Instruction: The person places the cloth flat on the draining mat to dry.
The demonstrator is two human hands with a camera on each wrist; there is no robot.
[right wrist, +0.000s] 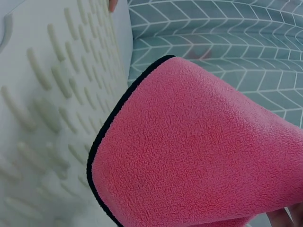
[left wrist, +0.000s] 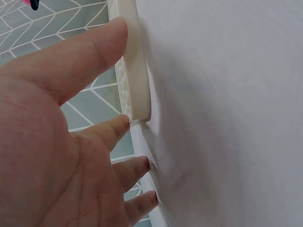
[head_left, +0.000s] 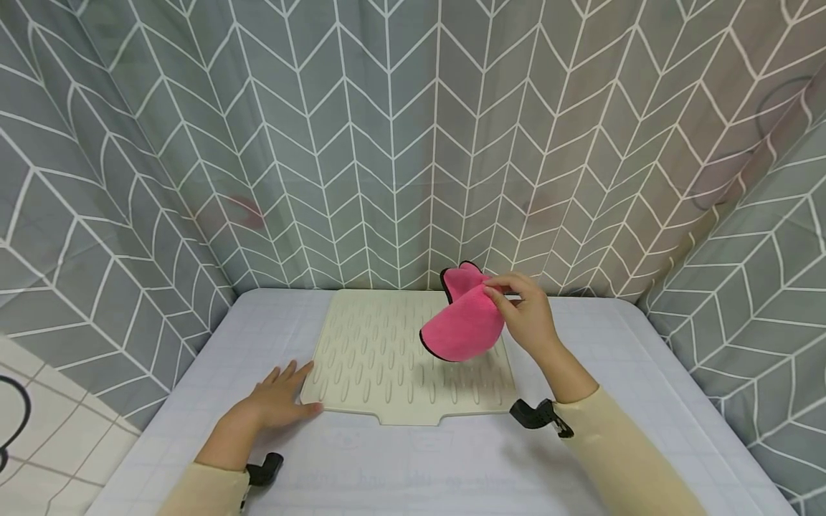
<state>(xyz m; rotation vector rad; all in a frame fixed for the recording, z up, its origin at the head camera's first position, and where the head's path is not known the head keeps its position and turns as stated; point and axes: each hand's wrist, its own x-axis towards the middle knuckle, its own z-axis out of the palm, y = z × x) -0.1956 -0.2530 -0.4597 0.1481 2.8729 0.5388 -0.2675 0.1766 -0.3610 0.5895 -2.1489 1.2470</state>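
A pink cloth (head_left: pixel 462 328) with black edging hangs in folds from my right hand (head_left: pixel 530 315), which pinches it between thumb and fingers. Its fuzzy face fills much of the right wrist view, where only fingertips (right wrist: pixel 287 217) show at the lower right corner. Below the cloth lies a cream ridged board (head_left: pixel 361 358) with a tab on its near edge. My left hand (head_left: pixel 274 403) is spread out at the board's near left corner. In the left wrist view the thumb (left wrist: pixel 102 45) and a finger touch the board's edge (left wrist: pixel 137 71), and other fingertips rest on the white cover.
The board lies on a table with a white cover (head_left: pixel 600 358). Grey curtains (head_left: pixel 387 143) with white chevron lines surround the table at the back and sides. White floor tiles (head_left: pixel 45 423) and part of a black curved object (head_left: pixel 19 416) show at the lower left.
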